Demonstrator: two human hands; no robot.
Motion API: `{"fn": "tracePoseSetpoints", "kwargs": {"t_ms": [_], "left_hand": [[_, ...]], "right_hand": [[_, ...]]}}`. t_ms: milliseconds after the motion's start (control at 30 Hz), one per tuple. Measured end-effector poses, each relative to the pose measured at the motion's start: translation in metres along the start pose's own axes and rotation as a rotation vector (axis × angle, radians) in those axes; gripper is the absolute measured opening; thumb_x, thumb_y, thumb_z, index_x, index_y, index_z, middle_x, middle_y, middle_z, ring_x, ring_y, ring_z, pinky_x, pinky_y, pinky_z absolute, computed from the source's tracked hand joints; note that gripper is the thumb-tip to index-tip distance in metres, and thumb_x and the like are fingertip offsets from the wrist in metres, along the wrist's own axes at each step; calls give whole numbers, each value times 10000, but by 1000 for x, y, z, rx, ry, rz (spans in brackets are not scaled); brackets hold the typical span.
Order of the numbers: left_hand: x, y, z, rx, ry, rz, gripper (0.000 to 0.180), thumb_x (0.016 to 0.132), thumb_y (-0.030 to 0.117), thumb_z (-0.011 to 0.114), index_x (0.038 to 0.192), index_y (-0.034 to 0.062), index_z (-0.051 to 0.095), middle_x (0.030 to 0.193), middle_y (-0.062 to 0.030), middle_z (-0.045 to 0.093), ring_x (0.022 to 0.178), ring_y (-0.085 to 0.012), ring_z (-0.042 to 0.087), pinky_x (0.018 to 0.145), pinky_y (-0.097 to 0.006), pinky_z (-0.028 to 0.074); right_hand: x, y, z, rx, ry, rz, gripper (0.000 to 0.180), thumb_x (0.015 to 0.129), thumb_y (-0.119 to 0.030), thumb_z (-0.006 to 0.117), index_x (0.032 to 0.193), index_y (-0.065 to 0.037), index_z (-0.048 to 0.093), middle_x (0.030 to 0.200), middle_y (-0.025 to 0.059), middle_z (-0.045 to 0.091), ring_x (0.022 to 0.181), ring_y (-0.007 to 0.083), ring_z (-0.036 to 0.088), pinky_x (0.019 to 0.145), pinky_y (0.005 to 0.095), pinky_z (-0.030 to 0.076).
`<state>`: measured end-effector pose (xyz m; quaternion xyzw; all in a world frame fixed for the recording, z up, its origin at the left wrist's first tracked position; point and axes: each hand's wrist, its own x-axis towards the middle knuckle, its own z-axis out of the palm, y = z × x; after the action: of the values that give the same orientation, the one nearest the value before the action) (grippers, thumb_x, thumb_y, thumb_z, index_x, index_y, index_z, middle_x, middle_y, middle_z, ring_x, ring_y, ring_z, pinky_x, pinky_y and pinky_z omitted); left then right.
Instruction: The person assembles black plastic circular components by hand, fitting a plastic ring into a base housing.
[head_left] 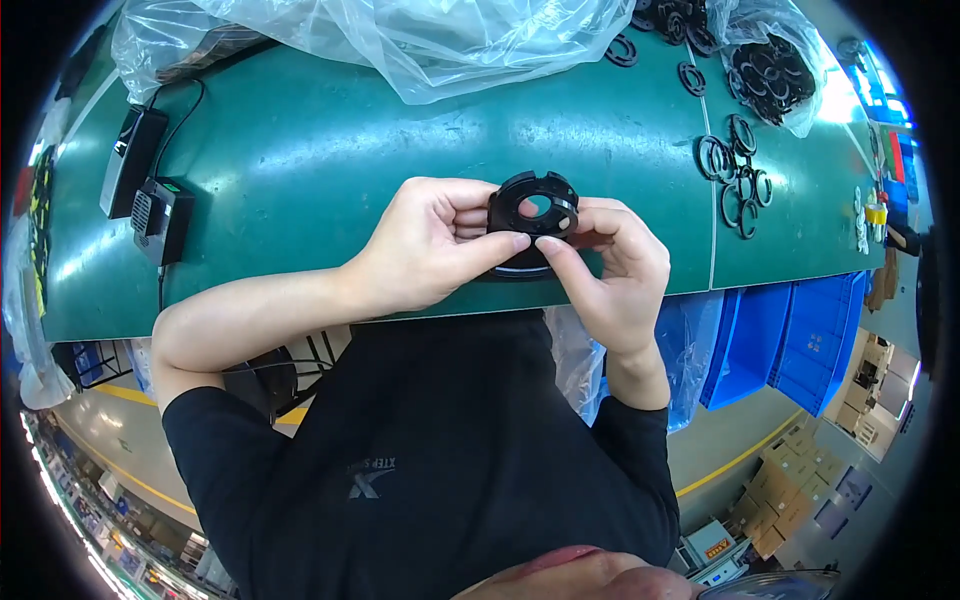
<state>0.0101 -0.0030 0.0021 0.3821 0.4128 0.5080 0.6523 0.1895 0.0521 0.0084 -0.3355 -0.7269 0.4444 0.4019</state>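
Note:
Between my two hands is a black notched ring part (pixel 510 192) with a round hole through its middle, tilted up above the near edge of the green table. My left hand (pixel 437 240) grips its left side, thumb on the lower rim and fingers curled behind. On the other side my right hand (pixel 610 258) pinches the same part, its thumb tip close to the left one. Directly beneath, another dark round piece (pixel 520 268) shows in part; whether it is joined to the held part, I cannot tell.
Several loose black rings (pixel 740 178) lie to the right on the green table (pixel 330 170). A clear bag of black parts (pixel 770 85) stands at the far right. Clear plastic sheeting (pixel 420 50) covers the back. Two black boxes with a cable (pixel 163 215) sit left. Blue bins (pixel 815 335) stand below the right edge.

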Motion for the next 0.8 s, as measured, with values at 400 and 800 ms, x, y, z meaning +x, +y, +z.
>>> {"fn": "tracePoseSetpoints", "kwargs": {"t_ms": [400,800], "left_hand": [[-3,3,-1,26,-20,-22,250,841,-33,580,1087,-72,569,995,-89,624,916,-101,573,816,-232,485],[-5,1,1,317,-39,112,250,830,-20,606,1078,-51,599,876,-62,667,803,-54,578,686,-198,479]], "right_hand": [[3,-6,-4,-173,-113,-165,155,665,58,712,793,44,625,892,142,634,727,211,638,634,260,508],[-2,-2,-11,0,-172,-100,160,649,55,720,784,30,638,902,143,642,791,236,643,671,286,510]]}}
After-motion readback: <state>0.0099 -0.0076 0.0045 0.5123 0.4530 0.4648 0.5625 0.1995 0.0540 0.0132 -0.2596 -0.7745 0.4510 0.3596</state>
